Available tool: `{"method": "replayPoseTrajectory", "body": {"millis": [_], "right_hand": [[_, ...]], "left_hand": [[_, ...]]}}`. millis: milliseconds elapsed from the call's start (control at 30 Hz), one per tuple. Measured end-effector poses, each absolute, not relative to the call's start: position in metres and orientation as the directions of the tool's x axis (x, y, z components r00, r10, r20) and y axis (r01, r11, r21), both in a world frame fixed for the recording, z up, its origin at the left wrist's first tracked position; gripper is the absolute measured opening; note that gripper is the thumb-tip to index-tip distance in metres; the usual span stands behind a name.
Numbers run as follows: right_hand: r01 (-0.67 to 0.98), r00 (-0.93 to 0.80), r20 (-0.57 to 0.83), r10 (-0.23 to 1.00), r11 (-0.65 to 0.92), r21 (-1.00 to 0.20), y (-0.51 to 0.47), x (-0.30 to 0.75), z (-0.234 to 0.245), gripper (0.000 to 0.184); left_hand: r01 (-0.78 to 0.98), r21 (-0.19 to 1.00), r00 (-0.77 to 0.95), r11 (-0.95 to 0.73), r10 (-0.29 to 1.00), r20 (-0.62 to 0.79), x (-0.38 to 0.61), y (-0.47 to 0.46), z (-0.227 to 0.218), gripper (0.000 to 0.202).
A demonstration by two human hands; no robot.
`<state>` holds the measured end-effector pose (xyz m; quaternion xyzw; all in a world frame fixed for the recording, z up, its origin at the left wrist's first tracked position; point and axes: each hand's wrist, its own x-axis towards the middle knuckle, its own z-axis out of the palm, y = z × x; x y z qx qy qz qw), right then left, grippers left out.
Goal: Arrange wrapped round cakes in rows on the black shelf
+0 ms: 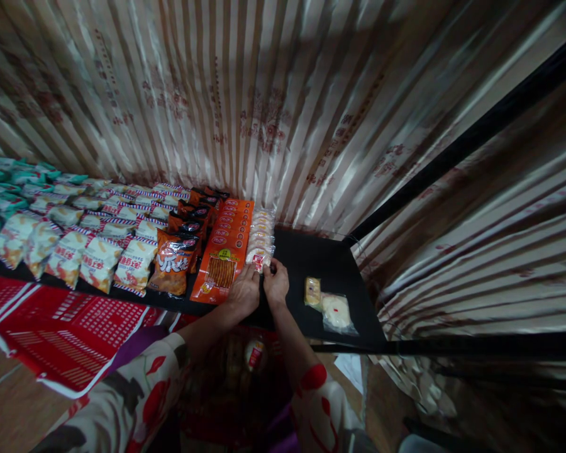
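My left hand [245,292] and my right hand [276,283] meet at the front end of a row of clear-wrapped round white cakes [261,233] on the black shelf [292,258]. Between their fingertips is the foremost wrapped white cake [258,258], which has a red label. The fingers of both hands are bent in around its near edge. Just left of the row lie flat orange snack packets [224,245] with a window showing brown sticks. To the right, a small yellowish wrapped cake [312,291] touches a flat white wrapped cake [337,313].
Orange and black snack bags [172,261], rows of white snack bags [99,261] and green bags [4,201] fill the shelf leftward. Red baskets [70,333] stand below. A striped curtain [264,94] hangs behind; a black bar [453,145] slants up at the right.
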<state>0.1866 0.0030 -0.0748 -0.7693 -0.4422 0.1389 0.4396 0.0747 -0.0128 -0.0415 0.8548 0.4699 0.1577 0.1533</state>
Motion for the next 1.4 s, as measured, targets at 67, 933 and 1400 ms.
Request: {"method": "replayPoseTrajectory", "body": {"millis": [67,933,1400], "right_hand": [[0.536,0.575,0.175,0.799,-0.207,-0.818,0.002,0.186,-0.075,0.037],[0.489,0.593,0.186,0.783,-0.167,-0.856,-0.074,0.151,-0.063,0.037],[0.483,0.534,0.238,0.811,-0.062,-0.873,-0.138,0.131,-0.084,0.035]], "left_hand": [[0.762,0.399,0.508,-0.51,0.853,0.118,0.075,-0.014,-0.04,0.048],[0.661,0.491,0.592,-0.567,0.797,0.123,0.06,-0.065,-0.032,0.036],[0.586,0.598,0.625,-0.546,0.775,0.096,0.037,-0.123,-0.046,0.033]]}}
